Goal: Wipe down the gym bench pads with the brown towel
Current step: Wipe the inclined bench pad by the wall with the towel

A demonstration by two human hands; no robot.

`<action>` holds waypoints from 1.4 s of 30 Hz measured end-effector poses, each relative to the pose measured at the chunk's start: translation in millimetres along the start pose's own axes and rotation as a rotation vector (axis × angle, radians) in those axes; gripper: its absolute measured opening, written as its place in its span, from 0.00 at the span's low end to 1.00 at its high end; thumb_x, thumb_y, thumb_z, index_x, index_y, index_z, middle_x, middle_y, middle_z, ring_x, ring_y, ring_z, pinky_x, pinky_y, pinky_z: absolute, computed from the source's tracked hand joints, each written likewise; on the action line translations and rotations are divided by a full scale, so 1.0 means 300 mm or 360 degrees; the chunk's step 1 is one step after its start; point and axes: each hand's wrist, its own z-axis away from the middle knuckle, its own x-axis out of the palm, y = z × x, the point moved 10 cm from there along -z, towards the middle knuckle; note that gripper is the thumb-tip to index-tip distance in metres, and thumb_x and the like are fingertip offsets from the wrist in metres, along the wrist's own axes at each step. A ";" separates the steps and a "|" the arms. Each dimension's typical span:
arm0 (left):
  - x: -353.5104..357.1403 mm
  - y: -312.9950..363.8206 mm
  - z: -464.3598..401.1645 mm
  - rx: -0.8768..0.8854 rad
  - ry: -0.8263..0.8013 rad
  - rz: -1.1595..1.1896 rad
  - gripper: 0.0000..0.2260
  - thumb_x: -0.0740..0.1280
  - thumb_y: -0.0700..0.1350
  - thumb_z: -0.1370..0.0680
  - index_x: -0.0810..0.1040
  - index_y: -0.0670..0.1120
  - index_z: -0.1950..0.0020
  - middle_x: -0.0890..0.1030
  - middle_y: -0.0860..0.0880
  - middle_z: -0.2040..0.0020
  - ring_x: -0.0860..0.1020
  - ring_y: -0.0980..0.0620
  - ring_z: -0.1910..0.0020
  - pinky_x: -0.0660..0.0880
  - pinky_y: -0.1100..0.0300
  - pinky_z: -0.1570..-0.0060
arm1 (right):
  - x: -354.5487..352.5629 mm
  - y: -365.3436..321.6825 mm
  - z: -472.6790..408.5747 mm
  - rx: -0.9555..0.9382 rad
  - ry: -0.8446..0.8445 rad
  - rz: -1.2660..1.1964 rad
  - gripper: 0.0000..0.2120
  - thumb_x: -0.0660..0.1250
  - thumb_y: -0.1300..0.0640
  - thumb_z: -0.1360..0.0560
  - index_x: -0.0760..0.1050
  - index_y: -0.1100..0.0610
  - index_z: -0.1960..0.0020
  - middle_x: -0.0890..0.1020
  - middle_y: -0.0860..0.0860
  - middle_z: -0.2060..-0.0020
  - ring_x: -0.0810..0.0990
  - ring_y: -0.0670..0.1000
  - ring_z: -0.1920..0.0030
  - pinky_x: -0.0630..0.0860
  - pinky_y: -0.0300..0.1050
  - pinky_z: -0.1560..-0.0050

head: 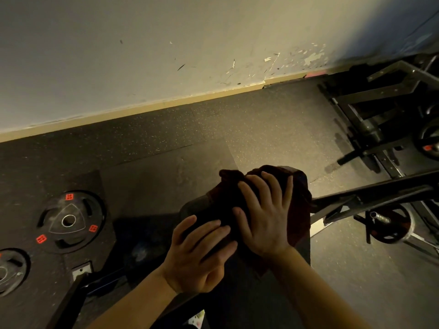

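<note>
A dark brown towel [229,195] lies bunched over the far end of the black bench pad [301,248], low in the middle of the head view. My right hand [266,217] lies flat on the towel with fingers spread, pressing it onto the pad. My left hand [199,255] rests just left of it, fingers curled over the towel's near edge and the pad's left side. Much of the pad is hidden under towel and hands.
Two black weight plates with orange labels, one [70,220] and another [9,271], lie on the rubber floor at left. A black steel rack [380,110] and a loaded bar sleeve [389,222] stand at right. A scuffed white wall [142,55] runs behind.
</note>
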 end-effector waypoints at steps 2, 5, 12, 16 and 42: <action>0.003 0.002 0.002 -0.0011 -0.0001 0.0000 0.12 0.58 0.47 0.22 0.75 0.53 0.40 0.74 0.50 0.36 0.69 0.51 0.31 0.54 0.49 0.25 | -0.005 -0.005 -0.001 -0.0121 0.0011 0.0018 0.24 0.49 0.39 0.19 0.71 0.54 0.35 0.78 0.57 0.39 0.71 0.61 0.33 0.53 0.73 0.29; 0.004 0.000 -0.001 -0.0015 0.0004 0.0010 0.13 0.59 0.47 0.22 0.74 0.53 0.40 0.74 0.50 0.36 0.70 0.51 0.32 0.54 0.49 0.25 | -0.018 0.060 -0.040 -0.0341 -0.0014 0.0050 0.25 0.50 0.37 0.20 0.72 0.53 0.36 0.80 0.56 0.42 0.75 0.58 0.39 0.62 0.67 0.33; 0.006 -0.005 0.007 -0.0035 0.0078 0.0096 0.11 0.57 0.48 0.21 0.76 0.52 0.42 0.76 0.50 0.39 0.74 0.49 0.37 0.55 0.50 0.25 | -0.024 0.221 -0.110 -0.0157 -0.0113 0.0038 0.33 0.48 0.34 0.21 0.80 0.59 0.45 0.81 0.55 0.49 0.77 0.58 0.49 0.66 0.54 0.42; 0.002 -0.008 0.001 0.0016 0.0034 0.0073 0.12 0.57 0.47 0.21 0.75 0.50 0.41 0.75 0.48 0.38 0.74 0.47 0.37 0.56 0.49 0.25 | -0.010 0.126 -0.082 -0.0080 -0.0198 0.0110 0.31 0.47 0.37 0.19 0.78 0.57 0.39 0.80 0.55 0.45 0.76 0.60 0.41 0.63 0.66 0.34; -0.360 -0.079 0.065 -0.0441 -0.0005 -0.0028 0.07 0.65 0.40 0.22 0.81 0.41 0.48 0.76 0.46 0.45 0.76 0.50 0.49 0.66 0.64 0.43 | -0.032 0.158 -0.051 0.0276 -0.0166 0.0039 0.30 0.47 0.36 0.20 0.76 0.57 0.39 0.77 0.56 0.42 0.72 0.59 0.36 0.58 0.59 0.28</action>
